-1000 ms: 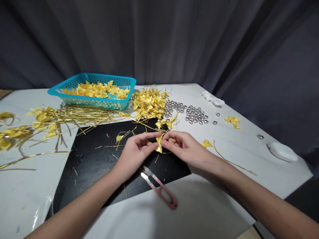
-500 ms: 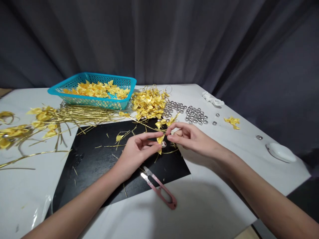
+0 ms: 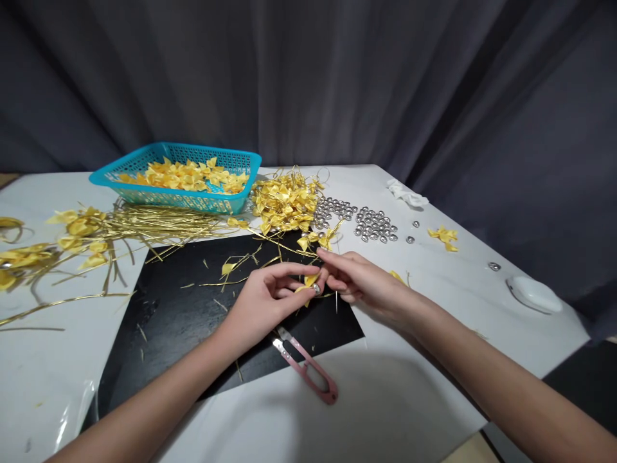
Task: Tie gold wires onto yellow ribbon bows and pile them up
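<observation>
My left hand [image 3: 274, 289] pinches a small yellow ribbon flower [image 3: 310, 280] between thumb and fingertips. A silver teardrop bead [image 3: 315, 289] sits on the flower's front, beside the thumb tip. Close against it on the right, my right hand [image 3: 354, 276] is closed, its fingertips meeting the flower's edge. From under those fingers a thin straight needle [image 3: 337, 303] points downward; its upper end is hidden. Both hands are above a black mat [image 3: 178, 321]. Just below them lie pink thread snips [image 3: 308, 366], blades toward my left hand.
A blue basket [image 3: 248, 186] of yellow ribbon pieces stands at the back left. In front lie gold cords [image 3: 159, 222]; a heap of yellow flowers [image 3: 284, 202] is beside it. Silver beads [image 3: 375, 225], a ribbon piece [image 3: 444, 236], white tissue [image 3: 407, 193] and a white mouse-like object [image 3: 534, 294] are rightward.
My right hand has turned and dropped slightly, its fingers now closed against the flower. The needle now shows below it. My left hand keeps its pinch, the flower tilted differently.
</observation>
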Demonstrator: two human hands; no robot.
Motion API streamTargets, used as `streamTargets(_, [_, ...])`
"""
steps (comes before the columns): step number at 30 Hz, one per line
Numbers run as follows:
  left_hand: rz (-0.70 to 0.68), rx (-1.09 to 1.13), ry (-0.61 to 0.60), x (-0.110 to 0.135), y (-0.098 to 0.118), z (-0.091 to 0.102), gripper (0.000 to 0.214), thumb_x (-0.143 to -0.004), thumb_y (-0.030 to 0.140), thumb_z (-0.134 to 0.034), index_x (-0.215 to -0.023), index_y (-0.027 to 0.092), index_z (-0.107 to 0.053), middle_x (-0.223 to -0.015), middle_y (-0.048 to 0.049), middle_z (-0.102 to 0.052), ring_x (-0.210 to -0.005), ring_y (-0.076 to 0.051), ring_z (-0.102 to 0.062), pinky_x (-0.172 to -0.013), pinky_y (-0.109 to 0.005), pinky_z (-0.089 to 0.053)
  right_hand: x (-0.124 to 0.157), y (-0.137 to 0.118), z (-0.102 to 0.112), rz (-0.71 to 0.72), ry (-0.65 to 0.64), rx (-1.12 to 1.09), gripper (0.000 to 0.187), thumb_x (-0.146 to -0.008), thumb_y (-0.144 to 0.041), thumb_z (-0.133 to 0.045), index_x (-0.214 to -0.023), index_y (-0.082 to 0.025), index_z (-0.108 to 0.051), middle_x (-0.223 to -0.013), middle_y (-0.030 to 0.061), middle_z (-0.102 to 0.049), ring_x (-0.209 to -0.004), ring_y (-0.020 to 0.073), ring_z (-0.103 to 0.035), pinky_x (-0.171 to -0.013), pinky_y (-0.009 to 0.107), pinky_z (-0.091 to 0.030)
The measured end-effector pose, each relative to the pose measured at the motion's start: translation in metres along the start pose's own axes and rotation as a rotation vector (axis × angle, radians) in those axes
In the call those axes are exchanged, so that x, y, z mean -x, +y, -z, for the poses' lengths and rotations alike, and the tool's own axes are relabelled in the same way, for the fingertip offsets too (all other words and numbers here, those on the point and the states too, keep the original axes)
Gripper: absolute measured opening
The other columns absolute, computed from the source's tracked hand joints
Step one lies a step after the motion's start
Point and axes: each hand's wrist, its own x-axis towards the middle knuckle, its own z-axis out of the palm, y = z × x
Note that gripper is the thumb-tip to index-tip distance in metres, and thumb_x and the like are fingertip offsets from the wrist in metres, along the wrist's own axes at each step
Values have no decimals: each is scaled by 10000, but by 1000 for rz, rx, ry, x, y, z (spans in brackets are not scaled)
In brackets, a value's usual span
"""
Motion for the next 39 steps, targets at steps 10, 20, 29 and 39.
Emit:
streamTargets(10, [-68, -218, -97, 3, 1, -2, 238, -664, 210, -682, -875, 110, -727, -757, -64, -714, -615, -102, -572, -563, -190, -460, 5, -5, 3, -261, -232, -92, 505, -673, -544, -675, -569, -163, -361, -458, -117, -210, -396, -1, -71, -359, 160, -20])
streamTargets(20, [-59, -262, -160, 5, 1, -4, 188, -681, 167, -634, -831, 107, -730, -770, -69, -701, -599, -101, -570, -545, -189, -456, 5, -9, 13, -19, -56, 130, 308, -638, -398, -727, -625, -107, -624, -503, -30, -510, -429, 15, -343, -404, 172, -219])
streamTargets(29, [-1, -291, -196, 4, -1, -5, 189, -675, 202, -634, -815, 119, -729, -658, -45, -649, -510, -94, -519, -448, -177, -394, 12, -19, 37, 168, -105, 696, 430, -809, -485, -532, -670, -123, -716, -464, -21, -464, -465, 53, -305, -461, 218, -219])
streamTargets(39, [-2, -297, -187, 4, -3, -4, 163, -685, 202, -629, -766, 117, -741, -585, -38, -651, -465, -87, -502, -445, -179, -372, 6, -3, 6, -74, -137, -23, 201, -602, -248, -775, -741, -113, -720, -734, 41, -690, -685, 92, -586, -687, 217, -422])
